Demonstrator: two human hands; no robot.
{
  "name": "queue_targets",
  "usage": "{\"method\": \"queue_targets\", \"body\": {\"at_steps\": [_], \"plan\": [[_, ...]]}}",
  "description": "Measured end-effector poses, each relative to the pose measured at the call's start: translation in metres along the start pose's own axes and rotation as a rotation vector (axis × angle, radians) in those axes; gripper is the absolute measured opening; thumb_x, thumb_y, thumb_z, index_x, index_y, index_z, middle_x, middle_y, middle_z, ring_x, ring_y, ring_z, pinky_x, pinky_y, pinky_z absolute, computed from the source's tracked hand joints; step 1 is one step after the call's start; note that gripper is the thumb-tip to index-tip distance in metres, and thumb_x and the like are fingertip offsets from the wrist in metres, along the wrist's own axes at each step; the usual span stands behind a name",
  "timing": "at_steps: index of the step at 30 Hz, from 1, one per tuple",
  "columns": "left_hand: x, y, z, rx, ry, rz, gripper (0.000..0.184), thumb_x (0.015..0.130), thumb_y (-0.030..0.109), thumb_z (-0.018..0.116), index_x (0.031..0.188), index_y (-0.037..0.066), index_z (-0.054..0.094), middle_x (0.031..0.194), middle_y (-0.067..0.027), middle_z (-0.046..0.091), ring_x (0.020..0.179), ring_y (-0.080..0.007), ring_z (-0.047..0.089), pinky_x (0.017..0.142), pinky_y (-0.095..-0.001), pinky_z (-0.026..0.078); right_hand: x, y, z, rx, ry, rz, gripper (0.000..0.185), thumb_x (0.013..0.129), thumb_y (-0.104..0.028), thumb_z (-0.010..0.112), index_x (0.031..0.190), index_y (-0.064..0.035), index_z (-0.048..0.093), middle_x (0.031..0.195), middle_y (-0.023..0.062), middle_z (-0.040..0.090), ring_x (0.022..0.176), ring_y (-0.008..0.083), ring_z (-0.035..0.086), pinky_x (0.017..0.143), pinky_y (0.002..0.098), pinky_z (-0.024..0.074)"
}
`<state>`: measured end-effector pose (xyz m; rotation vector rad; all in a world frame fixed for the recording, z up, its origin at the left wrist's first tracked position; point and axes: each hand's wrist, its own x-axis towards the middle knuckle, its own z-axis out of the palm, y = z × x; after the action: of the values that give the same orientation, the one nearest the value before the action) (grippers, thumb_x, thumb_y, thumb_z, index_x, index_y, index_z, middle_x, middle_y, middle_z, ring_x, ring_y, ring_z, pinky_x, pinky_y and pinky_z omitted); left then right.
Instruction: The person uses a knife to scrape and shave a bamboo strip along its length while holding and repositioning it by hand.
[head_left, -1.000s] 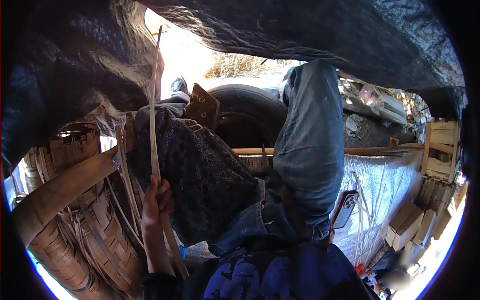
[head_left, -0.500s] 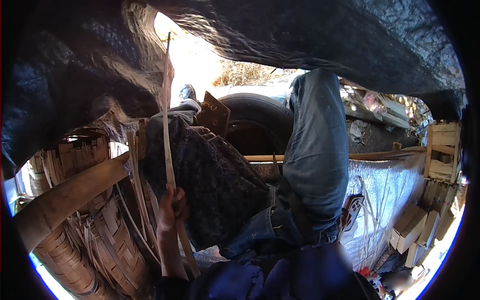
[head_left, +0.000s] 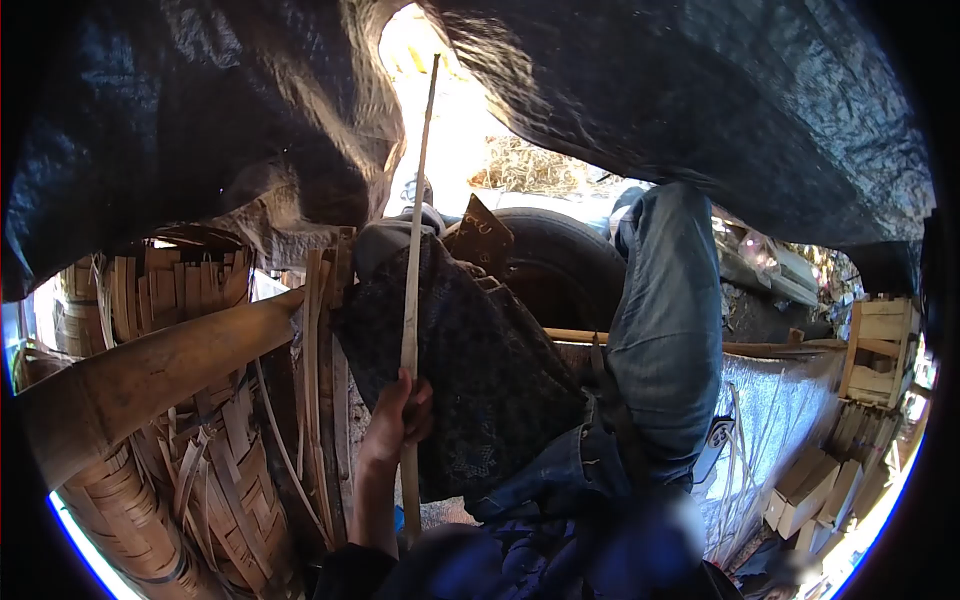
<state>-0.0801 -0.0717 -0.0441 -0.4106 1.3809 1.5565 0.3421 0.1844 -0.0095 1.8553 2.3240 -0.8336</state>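
Observation:
My left hand (head_left: 403, 408) is closed around a long, thin bamboo strip (head_left: 417, 250), which stands nearly upright in the view with its tip against the bright gap. Under the strip, a dark patterned cloth (head_left: 480, 370) lies over one thigh. The other leg, in blue jeans (head_left: 668, 320), is bent to the right of it. A knife-like dark blade (head_left: 600, 365) points up between the legs. My right hand is not visible.
A thick bamboo pole (head_left: 170, 370) and woven bamboo baskets (head_left: 230, 480) crowd the left. A tyre (head_left: 570, 245) lies ahead beside a rusty plate (head_left: 482, 237). On the right are a phone (head_left: 712, 448), thin strips and wooden blocks (head_left: 803, 485). Dark sheeting (head_left: 650, 80) hangs overhead.
The view has turned left, so the legs, tyre and my left hand appear farther right and slightly lower. My left hand still holds the strip.

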Motion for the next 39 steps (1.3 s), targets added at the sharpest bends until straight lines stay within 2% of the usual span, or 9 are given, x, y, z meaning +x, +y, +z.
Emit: {"method": "queue_targets", "body": {"at_steps": [8,15,22,29,31,32,35,37,39], "plan": [[0.001,-0.001,-0.004,0.054,0.002,-0.016,0.051,0.095,0.058,0.03,0.073,0.014,0.043,0.045,0.0057,0.029,0.034,-0.0061,0.026,0.035,-0.0232,0.019,0.043,-0.04,0.067,-0.047,0.039,-0.237,0.044,0.076,-0.002,0.064,0.116,0.0007,0.047,0.108,0.0205,0.053,0.101,0.0371,0.053,0.085,0.0457,0.0419],[-0.002,0.004,-0.007,0.069,0.034,-0.067,0.05,0.095,0.057,0.033,0.071,0.014,0.043,0.046,0.0062,0.029,0.035,-0.0062,0.026,0.035,-0.024,0.02,0.062,-0.042,0.095,-0.081,0.061,-0.238,0.045,0.076,-0.002,0.064,0.117,0.0006,0.047,0.109,0.0206,0.053,0.102,0.0374,0.052,0.086,0.0461,0.0416],[-0.013,0.03,-0.022,0.173,0.325,-0.166,0.052,0.089,0.064,0.041,0.065,0.017,0.041,0.044,0.0075,0.026,0.034,-0.0054,0.023,0.035,-0.0237,0.017,0.09,-0.04,0.101,-0.111,0.09,-0.285,0.045,0.076,-0.002,0.064,0.118,0.0006,0.047,0.11,0.0208,0.052,0.103,0.0377,0.052,0.086,0.0464,0.0413],[-0.005,0.016,-0.023,0.331,0.356,-0.122,0.053,0.088,0.065,0.042,0.065,0.018,0.042,0.044,0.0083,0.026,0.035,-0.0035,0.023,0.035,-0.0222,0.015,0.108,-0.019,0.097,-0.15,0.503,-0.54,0.046,0.076,-0.002,0.064,0.118,0.0005,0.047,0.111,0.0209,0.052,0.104,0.038,0.051,0.087,0.0468,0.0409],[-0.009,0.009,-0.022,0.32,0.339,-0.086,0.052,0.089,0.064,0.041,0.065,0.018,0.042,0.045,0.0083,0.027,0.035,-0.003,0.022,0.035,-0.0217,0.015,0.093,-0.007,0.075,-0.146,0.39,-0.327,0.051,0.075,-0.003,0.067,0.121,-0.0002,0.046,0.115,0.0207,0.048,0.108,0.0384,0.048,0.091,0.0469,0.0384],[-0.009,0.007,-0.021,0.328,0.333,-0.052,0.051,0.089,0.064,0.041,0.066,0.018,0.042,0.045,0.0084,0.027,0.035,-0.0027,0.022,0.035,-0.0213,0.015,0.082,0.008,0.067,-0.095,0.134,-0.127,0.062,0.074,-0.004,0.069,0.129,-0.0006,0.04,0.121,0.02,0.047,0.112,0.037,0.047,0.095,0.0443,0.0377],[-0.004,0.002,-0.02,0.314,0.314,0.02,0.05,0.09,0.063,0.04,0.067,0.018,0.043,0.045,0.0087,0.027,0.035,-0.0024,0.022,0.035,-0.0207,0.015,0.073,0.034,0.067,-0.159,0.098,-0.336,0.067,0.076,-0.003,0.068,0.134,-0.0011,0.035,0.118,0.022,0.047,0.105,0.0396,0.05,0.092,0.048,0.0392],[-0.007,0.002,-0.019,0.291,0.328,0.058,0.05,0.09,0.063,0.04,0.068,0.018,0.043,0.045,0.0088,0.027,0.035,-0.0024,0.022,0.034,-0.0207,0.014,0.085,0.064,0.074,0.161,0.134,-0.274,0.061,0.082,-0.005,0.062,0.136,-0.0014,0.034,0.119,0.0233,0.048,0.102,0.0407,0.052,0.089,0.0473,0.0415],[-0.008,0.003,-0.009,0.332,0.372,0.081,0.049,0.091,0.062,0.039,0.068,0.019,0.043,0.046,0.0087,0.028,0.035,-0.0024,0.022,0.034,-0.0207,0.014,0.092,0.074,0.053,0.006,-0.083,-0.219,0.035,0.088,-0.015,0.055,0.118,0.0021,0.051,0.104,0.0216,0.059,0.095,0.0382,0.057,0.077,0.0447,0.0465]]}}
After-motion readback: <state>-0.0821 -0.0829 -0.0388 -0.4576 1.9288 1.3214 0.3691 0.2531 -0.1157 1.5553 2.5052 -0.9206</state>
